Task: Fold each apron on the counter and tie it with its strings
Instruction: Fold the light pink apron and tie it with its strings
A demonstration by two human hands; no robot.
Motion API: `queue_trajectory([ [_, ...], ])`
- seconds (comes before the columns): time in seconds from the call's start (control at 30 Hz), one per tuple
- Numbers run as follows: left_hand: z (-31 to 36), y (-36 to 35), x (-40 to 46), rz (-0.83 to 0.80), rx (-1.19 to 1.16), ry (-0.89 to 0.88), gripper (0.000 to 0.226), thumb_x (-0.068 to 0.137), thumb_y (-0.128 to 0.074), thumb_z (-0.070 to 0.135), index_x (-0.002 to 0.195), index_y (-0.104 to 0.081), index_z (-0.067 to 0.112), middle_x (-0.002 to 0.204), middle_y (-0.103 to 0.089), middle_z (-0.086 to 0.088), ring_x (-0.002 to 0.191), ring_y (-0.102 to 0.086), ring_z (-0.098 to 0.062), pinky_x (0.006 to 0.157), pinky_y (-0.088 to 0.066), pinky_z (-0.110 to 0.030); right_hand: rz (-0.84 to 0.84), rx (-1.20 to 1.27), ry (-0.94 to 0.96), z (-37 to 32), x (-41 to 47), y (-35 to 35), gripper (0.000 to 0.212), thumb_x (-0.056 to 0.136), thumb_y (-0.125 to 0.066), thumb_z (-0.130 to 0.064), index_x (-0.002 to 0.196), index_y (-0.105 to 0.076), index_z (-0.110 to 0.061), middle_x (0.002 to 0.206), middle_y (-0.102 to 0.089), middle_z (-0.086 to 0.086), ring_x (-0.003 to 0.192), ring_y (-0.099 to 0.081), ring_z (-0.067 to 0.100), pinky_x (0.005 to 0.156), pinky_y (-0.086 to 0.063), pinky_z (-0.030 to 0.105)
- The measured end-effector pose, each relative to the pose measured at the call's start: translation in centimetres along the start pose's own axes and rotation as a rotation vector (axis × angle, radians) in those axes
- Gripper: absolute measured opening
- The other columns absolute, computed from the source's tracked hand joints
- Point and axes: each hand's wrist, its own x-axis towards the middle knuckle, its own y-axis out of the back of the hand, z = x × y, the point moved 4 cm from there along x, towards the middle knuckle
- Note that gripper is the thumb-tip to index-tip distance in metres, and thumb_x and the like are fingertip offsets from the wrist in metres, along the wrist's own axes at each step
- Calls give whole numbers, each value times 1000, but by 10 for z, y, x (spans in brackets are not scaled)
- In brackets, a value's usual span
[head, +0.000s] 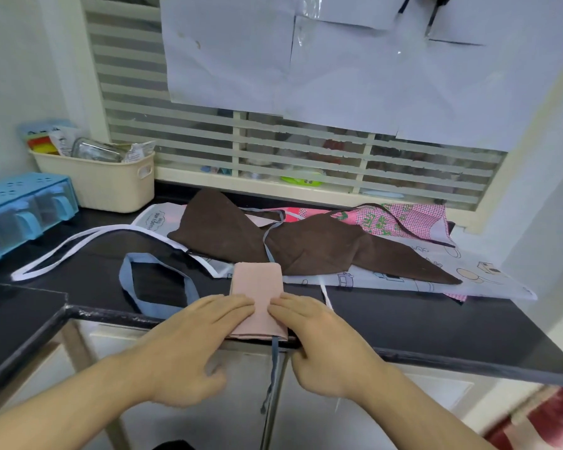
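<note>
Starting at the left, we see the wide grey-blue neck loop (158,284) lying flat on the black stone counter (403,319), just beside the folded apron and trailing toward the counter's front edge. Next comes our left hand (189,345), fingers straight and together, pressing palm-down on the left side of the narrow pink folded cloth apron (257,297). That bundle lies at the front edge of the counter with its long axis running away from us — near end at the lip, far end touching the brown fabric apron (306,245) that lies unfolded behind it. Our right hand (325,345) mirrors the left, flat fingers pressing the bundle's right side, so the fingertips of the two hands nearly meet across the middle. Between our wrists a thin grey-blue tie string (274,371) hangs from the bundle's near end down over the counter edge; it looks slightly nearer the right hand, though the wide lens makes that hard to judge. We reckon the fold is done and the tying comes next, and that turns on this: the string drops straight toward us along the bundle's long axis, so it would have to be brought up and wound crosswise. Farther right, a white printed apron (488,280) and a pink checked one (413,216) wait unfolded under the brown one.
</note>
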Motion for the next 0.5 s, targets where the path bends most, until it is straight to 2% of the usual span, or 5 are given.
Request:
queue_trajectory([
  [0.07, -5, -7, -1, 84, 31, -17, 78, 91, -53, 44, 163, -24, 37, 166, -19, 25, 151, -20, 2, 122, -7, -11, 26, -9, 30, -1, -7, -6, 68, 79, -59, -13, 147, -57, -21, 154, -52, -8, 147, -39, 11, 124, -20, 19],
  [0.2, -6, -7, 2, 255, -136, 52, 52, 96, -71, 29, 144, -57, 39, 145, -50, 29, 130, -49, 5, 113, -44, -22, 190, 33, 40, 0, -11, -9, 39, 93, -64, -16, 130, -70, -25, 136, -67, -13, 131, -56, 6, 114, -42, 25],
  [0.3, -5, 0, 9, 293, -280, 110, 43, 95, -75, 22, 134, -66, 38, 133, -53, 36, 124, -52, 8, 105, -48, -18, 221, 207, -51, 4, -10, -5, 30, 100, -60, -12, 123, -72, -26, 123, -71, -17, 116, -62, 2, 103, -46, 17],
  [0.43, -6, 5, 17, 302, -321, 160, 51, 92, -77, 12, 132, -67, 42, 115, -53, 54, 118, -46, 27, 105, -43, -10, 211, 342, -159, 11, -5, -1, 30, 105, -56, -13, 121, -73, -32, 115, -72, -20, 109, -64, 2, 94, -51, 20],
  [0.5, -5, 8, 21, 332, -381, 189, 38, 95, -75, 14, 125, -74, 38, 106, -63, 50, 108, -57, 22, 93, -48, -8, 185, 314, -174, 12, -3, -1, 30, 101, -58, -11, 118, -72, -31, 112, -71, -20, 107, -62, 2, 92, -50, 19],
])
